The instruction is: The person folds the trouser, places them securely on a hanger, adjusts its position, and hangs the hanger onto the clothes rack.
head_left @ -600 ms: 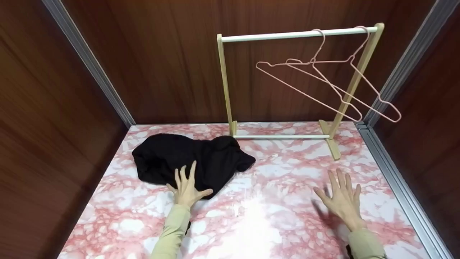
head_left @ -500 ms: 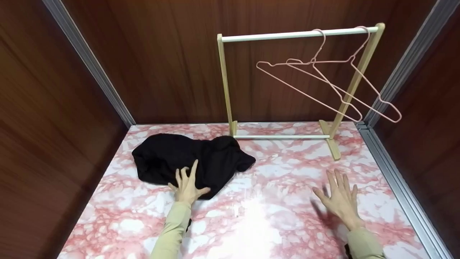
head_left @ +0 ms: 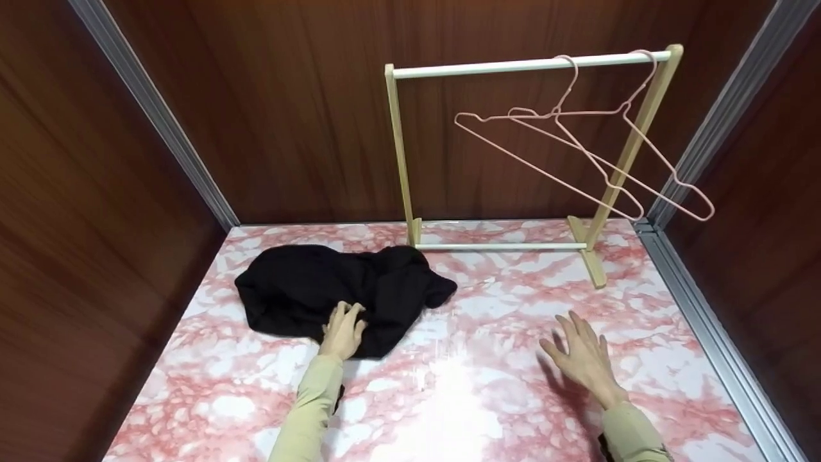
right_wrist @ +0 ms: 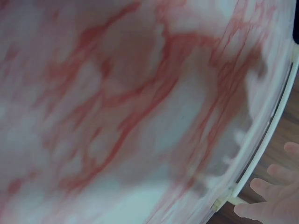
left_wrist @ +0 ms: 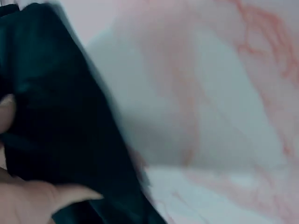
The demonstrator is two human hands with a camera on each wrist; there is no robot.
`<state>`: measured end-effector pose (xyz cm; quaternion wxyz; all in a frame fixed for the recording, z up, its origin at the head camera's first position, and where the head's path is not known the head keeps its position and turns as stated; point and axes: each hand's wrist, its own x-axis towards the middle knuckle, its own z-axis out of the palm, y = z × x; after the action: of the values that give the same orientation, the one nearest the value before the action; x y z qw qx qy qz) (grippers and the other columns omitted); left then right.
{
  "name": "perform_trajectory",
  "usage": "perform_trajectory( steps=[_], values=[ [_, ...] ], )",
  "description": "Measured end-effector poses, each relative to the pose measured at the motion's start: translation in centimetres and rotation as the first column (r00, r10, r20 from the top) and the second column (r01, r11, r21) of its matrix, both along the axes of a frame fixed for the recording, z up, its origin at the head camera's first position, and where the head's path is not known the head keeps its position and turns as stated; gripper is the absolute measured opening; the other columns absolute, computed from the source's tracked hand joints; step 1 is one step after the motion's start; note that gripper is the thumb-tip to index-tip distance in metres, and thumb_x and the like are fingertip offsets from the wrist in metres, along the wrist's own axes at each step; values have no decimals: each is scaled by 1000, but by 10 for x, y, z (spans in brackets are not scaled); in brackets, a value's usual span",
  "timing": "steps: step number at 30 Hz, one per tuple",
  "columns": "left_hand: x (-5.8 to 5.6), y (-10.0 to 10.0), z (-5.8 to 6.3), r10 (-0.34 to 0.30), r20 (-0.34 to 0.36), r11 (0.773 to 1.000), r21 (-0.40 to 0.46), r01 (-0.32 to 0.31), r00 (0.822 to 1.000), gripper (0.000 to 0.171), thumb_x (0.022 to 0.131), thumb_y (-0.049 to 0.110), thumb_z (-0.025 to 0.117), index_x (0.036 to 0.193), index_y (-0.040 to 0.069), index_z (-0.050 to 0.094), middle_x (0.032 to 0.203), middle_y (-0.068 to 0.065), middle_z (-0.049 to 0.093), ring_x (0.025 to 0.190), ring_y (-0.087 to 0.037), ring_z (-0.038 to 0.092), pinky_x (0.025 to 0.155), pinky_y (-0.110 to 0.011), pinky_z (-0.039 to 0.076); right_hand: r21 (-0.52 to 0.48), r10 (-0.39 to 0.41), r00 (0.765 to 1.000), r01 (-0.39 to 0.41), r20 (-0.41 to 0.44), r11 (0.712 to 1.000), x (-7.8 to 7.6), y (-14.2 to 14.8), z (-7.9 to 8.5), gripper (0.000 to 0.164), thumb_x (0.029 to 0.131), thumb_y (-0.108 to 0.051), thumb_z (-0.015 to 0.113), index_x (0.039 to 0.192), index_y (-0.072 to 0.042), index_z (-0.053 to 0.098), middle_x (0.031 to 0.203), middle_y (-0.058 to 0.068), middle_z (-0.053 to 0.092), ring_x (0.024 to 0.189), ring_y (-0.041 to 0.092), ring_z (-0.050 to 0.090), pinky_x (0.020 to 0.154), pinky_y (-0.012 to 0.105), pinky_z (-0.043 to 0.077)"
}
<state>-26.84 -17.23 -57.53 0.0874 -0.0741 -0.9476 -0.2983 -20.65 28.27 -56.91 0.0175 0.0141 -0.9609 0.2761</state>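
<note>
A crumpled black garment (head_left: pixel 295 276) lies on the left part of the table; its exact kind is hidden by the folds. My left hand (head_left: pixel 344 330) is at its near edge, fingers bent into the fabric and gripping it. In the left wrist view the thumb (left_wrist: pixel 77 193) and a fingertip (left_wrist: pixel 5 112) lie against the dark garment (left_wrist: pixel 70 107). Over the table to the right, my right hand (head_left: pixel 582 356) hovers with fingers spread, holding nothing. Part of that hand (right_wrist: pixel 275 196) shows at the lower right of the right wrist view.
A wooden clothes rack (head_left: pixel 401 154) with a white top bar stands at the back. Two pink hangers (head_left: pixel 545 173) hang toward its right end. The pink-and-white marbled table (head_left: pixel 211 404) is bordered by brown panels and a metal rail (head_left: pixel 705 333) on the right.
My left hand's fingers have gone from spread out to bent into the garment, which has barely shifted. My right hand has moved somewhat to the left, its fingers still extended.
</note>
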Motion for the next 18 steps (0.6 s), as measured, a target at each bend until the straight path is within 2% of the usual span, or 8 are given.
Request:
perform_trajectory(
  steps=[3,6,9,12,15,18],
  values=[
    [1,-1,-3,-95,-33,990,104,98,995,22,100,11,57,121,6,61,119,-16,54,114,-42,60,95,-62,49,-39,25,1000,-24,6,999,-4,-8,-1,68,100,-42,56,149,3,40,158,35,27,145,57,25,114,78,10],
    [0,0,-6,-169,-70,965,194,179,983,23,102,15,56,120,2,61,116,-16,56,111,-38,61,98,-53,50,-102,55,998,-53,17,993,-9,-17,-2,64,101,-37,56,148,4,41,157,35,30,144,57,29,117,74,16],
    [-2,3,-7,-225,-87,937,256,240,971,26,101,17,57,117,-3,62,115,-18,59,112,-36,59,102,-49,47,-186,99,994,-87,56,979,-16,-26,-3,61,103,-33,53,149,4,40,158,33,31,144,54,32,117,69,24],
    [0,7,-6,-256,-45,918,301,257,966,32,101,17,57,119,-8,63,121,-23,60,117,-39,57,106,-50,44,-280,141,986,-111,90,954,-24,-37,-4,58,104,-28,52,150,5,38,155,33,35,141,52,38,115,65,33],
    [1,11,-4,-266,27,912,330,243,964,40,100,21,59,123,-11,62,125,-26,61,123,-42,56,110,-54,42,-359,161,982,-114,104,926,-35,-49,-4,55,104,-23,53,148,7,40,151,34,41,137,51,44,114,61,38],
    [0,14,-4,-273,44,911,333,243,961,34,96,20,62,114,-9,68,116,-22,65,114,-35,60,105,-45,47,-423,145,982,-82,118,903,-46,-61,-3,52,104,-20,54,147,7,41,150,34,44,137,51,45,115,59,39]
  ],
)
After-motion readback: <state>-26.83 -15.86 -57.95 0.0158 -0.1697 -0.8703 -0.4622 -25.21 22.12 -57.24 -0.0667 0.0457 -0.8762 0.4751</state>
